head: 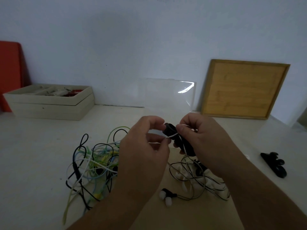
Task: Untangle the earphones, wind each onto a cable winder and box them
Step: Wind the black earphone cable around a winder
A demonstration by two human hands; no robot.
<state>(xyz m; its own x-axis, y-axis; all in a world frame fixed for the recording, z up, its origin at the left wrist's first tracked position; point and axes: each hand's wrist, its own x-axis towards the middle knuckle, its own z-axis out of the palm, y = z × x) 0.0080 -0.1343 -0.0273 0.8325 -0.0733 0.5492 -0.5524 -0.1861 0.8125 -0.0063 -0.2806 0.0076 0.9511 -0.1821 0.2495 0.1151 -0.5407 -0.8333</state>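
Nearest, just below the left hand: two white-tipped earbuds on the worktop, one multicoloured tangle of earphones to that hand's left. Above, pinching one thin white cable in the left hand and gripping one black cable winder in the curled right hand, cable across it. Farther off: one spare black winder right of the right hand, one beige box far beyond the left.

Contents of box blurred (too dim).
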